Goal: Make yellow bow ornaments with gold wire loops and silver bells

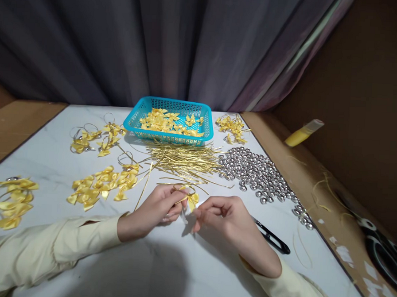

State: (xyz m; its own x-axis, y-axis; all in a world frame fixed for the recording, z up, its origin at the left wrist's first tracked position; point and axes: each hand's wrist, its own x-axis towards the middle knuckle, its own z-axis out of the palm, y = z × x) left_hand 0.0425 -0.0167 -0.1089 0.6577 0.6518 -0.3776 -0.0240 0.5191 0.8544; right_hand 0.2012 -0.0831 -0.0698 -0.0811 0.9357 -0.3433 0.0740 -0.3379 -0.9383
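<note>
Pinched in my left hand (pixel 164 204) is a loop of gold cord, with a yellow ribbon bow (pixel 192 200) at its right side. The fingertips of my right hand (pixel 223 216) are closed at the bow's lower tip, though what exactly lies between them is partly hidden. Just beyond both hands lies a pile of cut gold cords (pixel 184 159). Silver bells or beads (pixel 257 171) are spread to the right of that pile. Yellow bows (pixel 98 187) lie in a group left of my hands. Partly behind my right forearm is a black cutter knife (pixel 273 241).
A turquoise basket (pixel 168 139) holding yellow bows stands at the back. Looped bow pieces lie at back left (pixel 82 142), far left (pixel 14 201) and back right (pixel 233 126). Along the right edge are black-handled scissors (pixel 382 251), a yellow tube (pixel 304 132) and paper scraps (pixel 345 254).
</note>
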